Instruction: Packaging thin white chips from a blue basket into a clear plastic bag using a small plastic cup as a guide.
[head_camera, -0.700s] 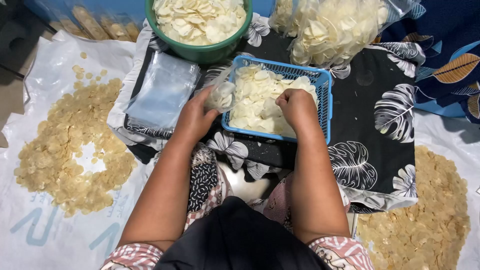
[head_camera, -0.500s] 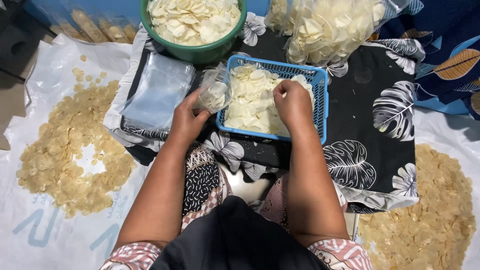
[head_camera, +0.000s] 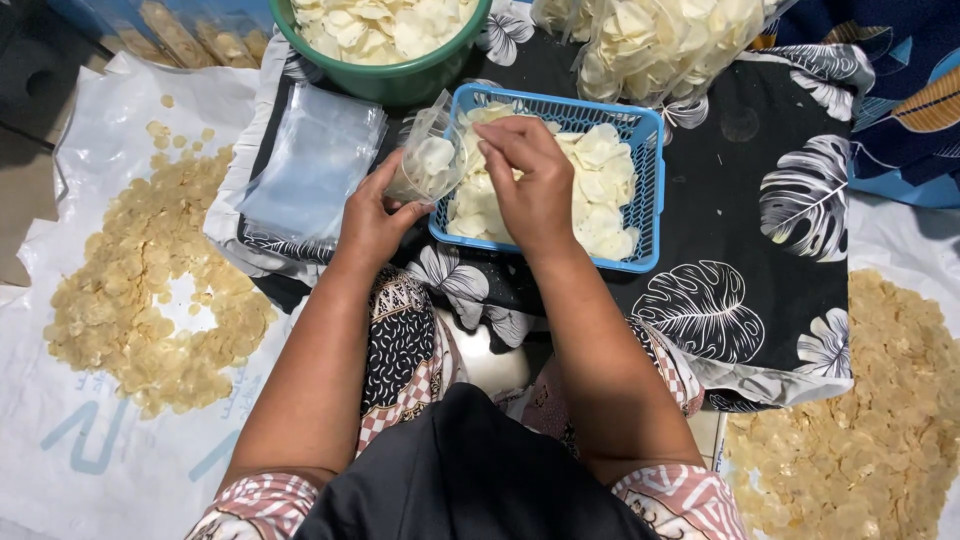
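Note:
My left hand (head_camera: 372, 222) grips a small clear plastic bag (head_camera: 428, 160) partly filled with pale round chips, held at the left edge of a blue plastic basket (head_camera: 648, 190). The basket holds more of the same white chips (head_camera: 600, 190). My right hand (head_camera: 528, 180) is over the basket with its fingers pinched together near the bag's mouth; whether chips are between the fingertips is hidden.
A green basin (head_camera: 400, 80) of chips stands behind the basket, a big clear sack of chips (head_camera: 660, 40) to its right. A stack of empty clear bags (head_camera: 310, 165) lies left. Yellowish chips are spread on white sheets at left (head_camera: 140, 270) and right (head_camera: 860, 430).
My right hand has moved from the basket's middle leftward to the bag's mouth. The left hand has tilted the bag up, with more chips showing inside.

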